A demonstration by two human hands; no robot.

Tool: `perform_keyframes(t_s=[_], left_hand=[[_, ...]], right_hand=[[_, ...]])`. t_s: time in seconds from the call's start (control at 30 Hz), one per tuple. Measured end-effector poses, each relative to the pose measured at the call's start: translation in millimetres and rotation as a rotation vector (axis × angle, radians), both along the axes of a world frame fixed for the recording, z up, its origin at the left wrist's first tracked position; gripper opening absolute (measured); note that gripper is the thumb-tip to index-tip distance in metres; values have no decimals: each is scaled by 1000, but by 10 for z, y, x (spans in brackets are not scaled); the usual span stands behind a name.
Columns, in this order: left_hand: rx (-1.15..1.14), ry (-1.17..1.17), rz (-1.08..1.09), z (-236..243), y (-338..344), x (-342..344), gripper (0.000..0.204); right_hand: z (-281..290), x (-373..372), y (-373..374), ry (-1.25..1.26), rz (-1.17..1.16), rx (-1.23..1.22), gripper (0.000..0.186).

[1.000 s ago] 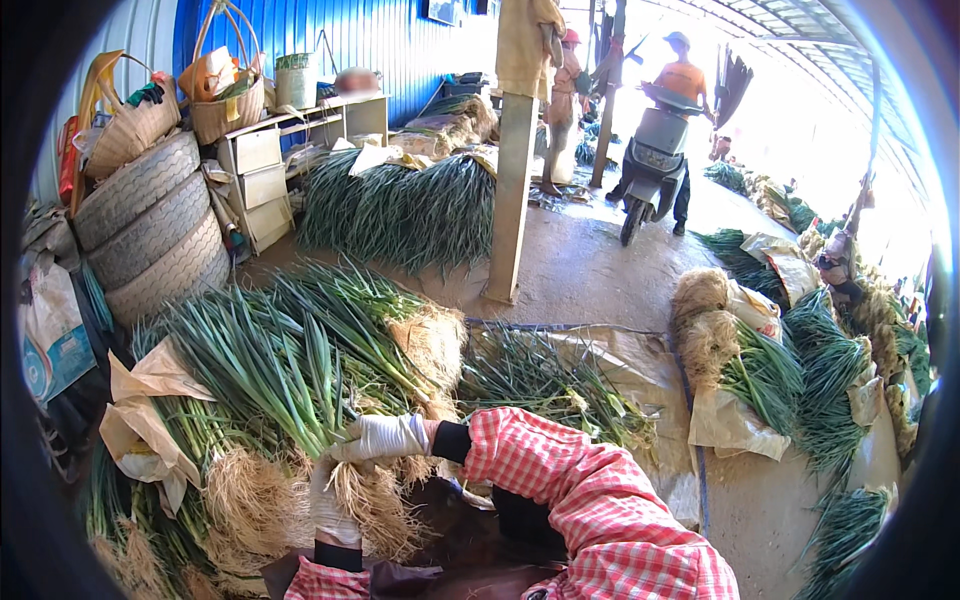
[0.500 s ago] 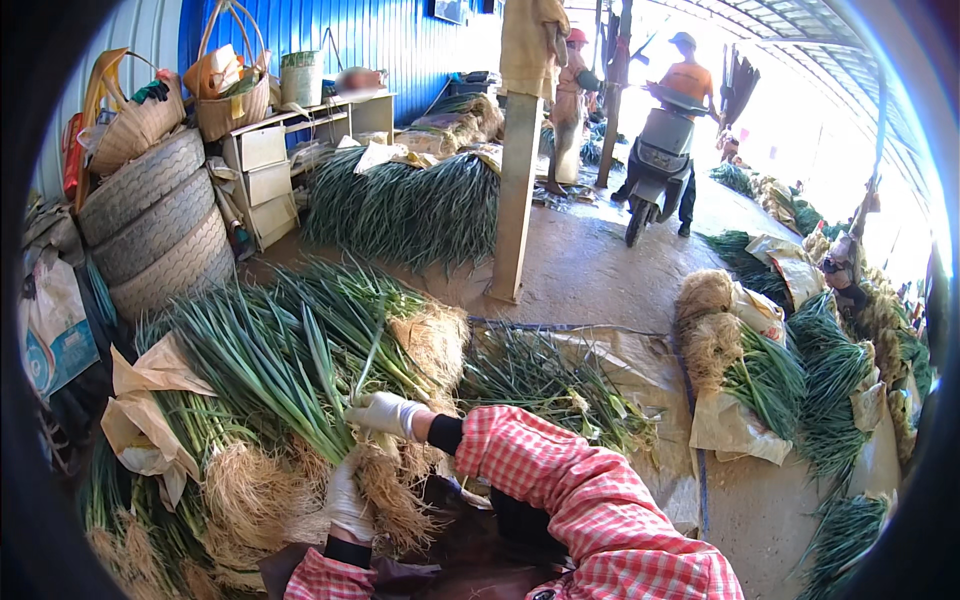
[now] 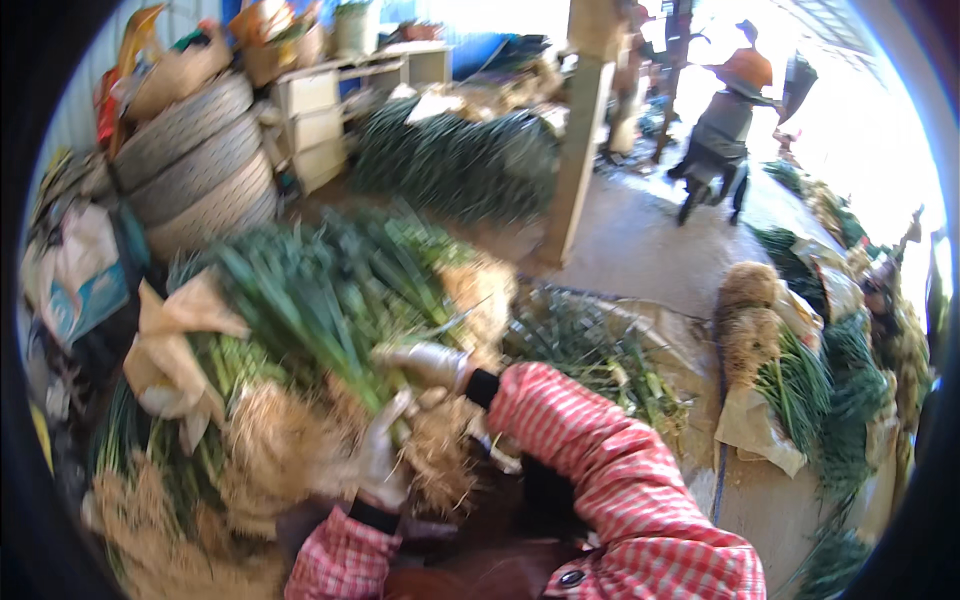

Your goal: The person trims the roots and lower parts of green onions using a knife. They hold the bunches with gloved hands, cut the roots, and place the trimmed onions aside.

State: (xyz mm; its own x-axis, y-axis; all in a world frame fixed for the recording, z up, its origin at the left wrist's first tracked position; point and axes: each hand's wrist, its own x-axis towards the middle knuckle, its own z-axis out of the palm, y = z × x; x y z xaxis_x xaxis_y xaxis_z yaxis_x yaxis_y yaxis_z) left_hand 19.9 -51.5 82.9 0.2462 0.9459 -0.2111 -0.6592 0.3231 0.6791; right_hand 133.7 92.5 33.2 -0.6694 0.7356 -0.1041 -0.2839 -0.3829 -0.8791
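Pair of hands in white gloves with black cuffs, on arms in red-and-white checked sleeves (image 3: 620,470): the left hand (image 3: 383,452), low and nearer the wearer, curls round the pale lower stems of a bunch of long green onions with stringy tan roots (image 3: 335,345); the right hand (image 3: 428,367), just above and to its right, lies at the same stems, fingers bent, blur leaving it impossible to tell whether it grips. The bunch slants over the heap, leaves toward the upper left, roots hanging beside the left hand. To the left of the hands, a thick mat of tan fibrous roots (image 3: 275,430) and a crumpled sheet of light-brown paper (image 3: 170,350). To the right, a loose spread of dark green onion leaves (image 3: 575,340) on a tan sheet (image 3: 678,335); farther right, bundled green onions with tan root ends (image 3: 795,390). Behind, a stack of worn grey tyres (image 3: 205,165), a pale drawer unit (image 3: 318,130), a long row of drooping dark green onions (image 3: 450,160) and a beige upright post (image 3: 578,160). At the upper right, a person in an orange top (image 3: 748,70) at a grey scooter (image 3: 722,122).
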Motion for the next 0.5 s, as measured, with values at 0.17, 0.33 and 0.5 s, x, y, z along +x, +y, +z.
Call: perform_keyframes(t_s=[0.17,0.33,0.5], left_hand=[[44,-29,-105,-198,98,-102,29],[-107,37,-30,-250,72,-117,26],[-100,82,-11,-474,117,-105,23]], right_hand=[[116,96,-101,71,32,-127,33],[187,49,-65,-310,-81,-34,37],[75,14,-7,-742,-267,333,34]])
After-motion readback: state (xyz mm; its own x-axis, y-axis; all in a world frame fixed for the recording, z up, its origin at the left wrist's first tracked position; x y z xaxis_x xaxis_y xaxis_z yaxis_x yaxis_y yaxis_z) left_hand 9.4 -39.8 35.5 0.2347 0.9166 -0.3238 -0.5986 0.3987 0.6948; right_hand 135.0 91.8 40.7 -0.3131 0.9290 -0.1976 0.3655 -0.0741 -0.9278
